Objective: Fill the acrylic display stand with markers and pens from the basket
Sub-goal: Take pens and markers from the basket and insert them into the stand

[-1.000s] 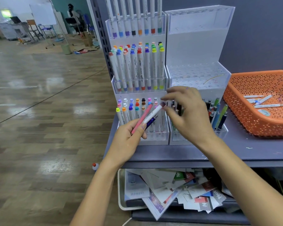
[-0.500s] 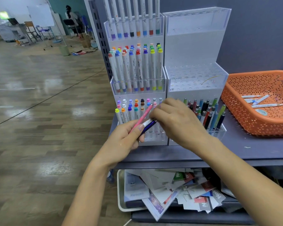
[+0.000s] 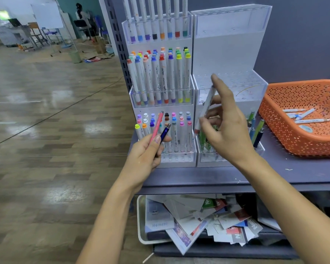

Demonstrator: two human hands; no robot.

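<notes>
Two tiered acrylic stands sit side by side on the shelf. The left stand (image 3: 161, 96) is packed with coloured markers. The right stand (image 3: 231, 54) has bare upper tiers and several pens in its bottom tier. My left hand (image 3: 148, 154) grips a pink pen (image 3: 156, 128) and a dark blue pen (image 3: 164, 133) in front of the left stand. My right hand (image 3: 227, 128) pinches a white marker (image 3: 206, 107), nearly upright, in front of the right stand's middle tier. The orange basket (image 3: 286, 130) at the right holds several white markers (image 3: 305, 116).
The stands and basket rest on a grey shelf (image 3: 236, 176). Below it a white tray (image 3: 141, 221) holds a heap of cards and booklets. Wooden floor stretches out to the left. A person sits far off at the back of the room.
My right hand took the white marker out of my left hand's bundle and lifted it up and right to the right stand. My left hand keeps the pink and blue pens.
</notes>
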